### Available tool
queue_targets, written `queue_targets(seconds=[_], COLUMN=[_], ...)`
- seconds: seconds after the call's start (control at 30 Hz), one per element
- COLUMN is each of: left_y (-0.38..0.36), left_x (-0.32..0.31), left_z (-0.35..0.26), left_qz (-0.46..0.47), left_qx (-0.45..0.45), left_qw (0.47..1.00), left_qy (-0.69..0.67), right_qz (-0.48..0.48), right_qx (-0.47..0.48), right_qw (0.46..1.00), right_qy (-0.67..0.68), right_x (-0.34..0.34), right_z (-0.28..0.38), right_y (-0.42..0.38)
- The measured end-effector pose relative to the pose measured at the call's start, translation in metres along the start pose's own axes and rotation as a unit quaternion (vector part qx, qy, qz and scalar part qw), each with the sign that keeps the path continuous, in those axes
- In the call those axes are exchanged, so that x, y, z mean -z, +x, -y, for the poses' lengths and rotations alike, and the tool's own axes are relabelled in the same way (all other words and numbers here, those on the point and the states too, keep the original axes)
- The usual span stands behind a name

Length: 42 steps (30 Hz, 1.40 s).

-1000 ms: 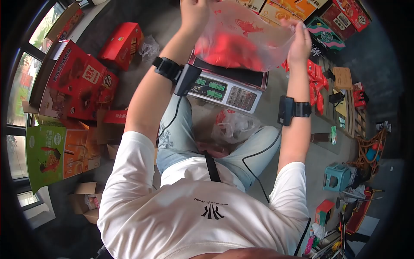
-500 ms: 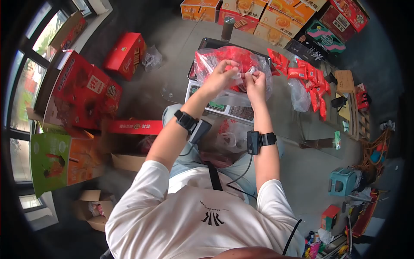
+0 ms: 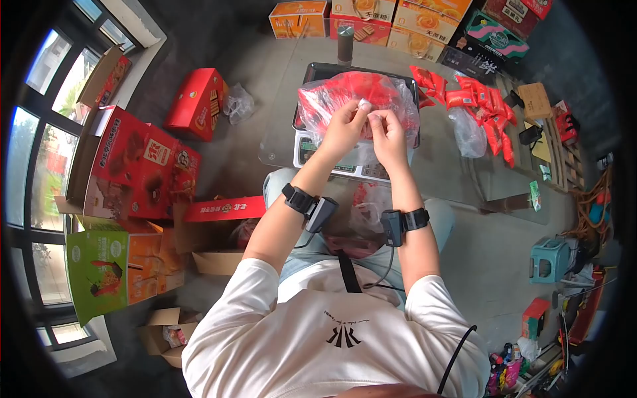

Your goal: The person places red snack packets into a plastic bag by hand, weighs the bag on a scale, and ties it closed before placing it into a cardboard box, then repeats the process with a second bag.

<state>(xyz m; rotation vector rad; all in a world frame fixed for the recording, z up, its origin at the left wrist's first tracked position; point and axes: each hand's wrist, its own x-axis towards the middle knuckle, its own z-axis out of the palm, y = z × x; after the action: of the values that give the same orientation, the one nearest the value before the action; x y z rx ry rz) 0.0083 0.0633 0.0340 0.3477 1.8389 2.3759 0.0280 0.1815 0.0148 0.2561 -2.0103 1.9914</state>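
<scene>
A clear plastic bag (image 3: 312, 103) full of red packets (image 3: 361, 86) rests on the black tray (image 3: 321, 67) of a white digital scale (image 3: 302, 147). My left hand (image 3: 344, 129) is over the near side of the bag, thumb and fingers pinched on its gathered plastic. Close beside it, my right hand (image 3: 389, 138) pinches the bag's plastic too, the fingertips of both hands almost meeting. The exact twist or knot between the fingers is too small to make out. My forearms partly cover the scale's display and keys.
Loose red packets (image 3: 491, 99) and a crumpled clear bag (image 3: 467, 136) lie right of the scale on the glass table (image 3: 279, 136). A dark cylinder (image 3: 345, 46) stands behind it. Stacked cartons (image 3: 424, 26) line the back; a red box (image 3: 197, 103) and opened cartons (image 3: 136, 159) are at left.
My hands have drawn closer together, and the left fingers, spread before, are now pinched at the bag's plastic. The view has shifted slightly.
</scene>
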Motion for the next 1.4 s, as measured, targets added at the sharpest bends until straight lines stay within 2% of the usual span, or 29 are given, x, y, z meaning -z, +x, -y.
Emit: queue_targets(seconds=[0.03,0.07,0.13,0.17,0.23,0.27,0.33,0.37,0.43,0.47,0.53,0.57,0.63,0.67,0.73,0.77,0.8,0.83,0.87,0.93,0.97,1.03,1.1,1.17,1.3,1.37,1.4], left_y=[0.000,-0.001,-0.008,-0.008,-0.007,-0.006,-0.005,-0.004,-0.003,-0.001,0.001,0.004,0.007,0.008,0.009,0.009,0.010,0.011,0.012,0.017,0.022,0.027,0.032,0.042,0.048,0.052,0.059], left_x=[0.000,0.001,0.001,0.001,0.001,0.003,0.008,0.010,0.011,0.011,0.012,0.013,0.013,0.013,0.010,0.010,0.010,0.010,0.012,0.017,0.018,0.019,0.021,0.023,0.023,0.026,0.039], left_z=[0.003,0.005,-0.009,-0.009,-0.009,-0.010,-0.014,-0.015,-0.019,-0.021,-0.024,-0.023,-0.021,-0.021,-0.029,-0.032,-0.035,-0.037,-0.038,-0.039,-0.036,-0.037,-0.036,-0.032,-0.037,-0.035,-0.028], left_qz=[-0.024,-0.026,-0.061,-0.063,-0.076,-0.077,-0.057,-0.058,-0.033,-0.034,-0.010,-0.011,-0.017,-0.018,0.023,0.023,0.028,0.034,0.034,0.043,0.042,0.010,0.009,-0.027,-0.045,-0.177,-0.203], left_qx=[-0.060,-0.060,-0.145,-0.145,-0.228,-0.228,-0.320,-0.320,-0.331,-0.331,-0.310,-0.310,-0.237,-0.237,-0.128,-0.128,-0.100,-0.073,-0.074,-0.033,-0.034,-0.074,-0.053,-0.083,-0.067,-0.098,-0.104], left_qw=[0.995,0.995,0.928,0.929,0.896,0.896,0.840,0.840,0.834,0.834,0.853,0.853,0.908,0.909,0.959,0.959,0.971,0.981,0.981,0.988,0.987,0.986,0.990,0.980,0.972,0.956,0.950], left_qy=[0.072,0.070,0.337,0.335,0.374,0.374,0.435,0.435,0.440,0.439,0.421,0.420,0.344,0.343,0.253,0.253,0.216,0.179,0.179,0.148,0.148,0.147,0.131,0.180,0.223,0.213,0.213], right_qz=[-0.035,-0.032,-0.058,-0.071,-0.072,-0.036,0.018,0.019,0.170,0.171,0.262,0.262,0.285,0.285,0.240,0.239,0.193,0.143,0.094,0.071,0.049,0.038,0.026,-0.024,-0.075,-0.103,-0.135], right_qx=[0.030,0.030,0.011,0.001,-0.019,-0.072,-0.158,-0.158,-0.144,-0.144,-0.179,-0.179,-0.163,-0.163,0.004,0.004,0.062,0.118,0.246,0.285,0.322,0.332,0.341,0.363,0.410,0.407,0.404], right_qw=[0.998,0.998,0.998,0.997,0.997,0.996,0.985,0.985,0.971,0.971,0.948,0.948,0.940,0.940,0.962,0.962,0.942,0.898,0.842,0.823,0.802,0.792,0.782,0.774,0.756,0.755,0.752], right_qy=[-0.053,-0.055,-0.021,-0.003,-0.010,-0.038,-0.072,-0.073,-0.089,-0.090,-0.011,-0.011,0.090,0.089,-0.132,-0.132,-0.269,-0.399,-0.471,-0.486,-0.500,-0.511,-0.522,-0.518,-0.504,-0.504,-0.504], right_x=[0.001,0.001,0.002,0.003,0.006,0.012,0.018,0.021,0.028,0.030,0.035,0.037,0.040,0.038,0.028,0.024,0.019,0.017,0.018,0.016,0.015,0.015,0.014,0.014,0.018,0.025,0.029], right_z=[0.000,0.001,0.006,0.009,0.013,0.012,0.015,0.015,0.017,0.019,0.029,0.033,0.038,0.038,0.039,0.042,0.048,0.051,0.044,0.047,0.048,0.046,0.045,0.044,0.038,0.037,0.036], right_y=[0.000,0.002,0.007,0.009,0.015,0.019,0.026,0.027,0.029,0.029,0.027,0.026,0.023,0.022,0.018,0.019,0.021,0.024,0.028,0.033,0.035,0.044,0.053,0.062,0.071,0.069,0.068])
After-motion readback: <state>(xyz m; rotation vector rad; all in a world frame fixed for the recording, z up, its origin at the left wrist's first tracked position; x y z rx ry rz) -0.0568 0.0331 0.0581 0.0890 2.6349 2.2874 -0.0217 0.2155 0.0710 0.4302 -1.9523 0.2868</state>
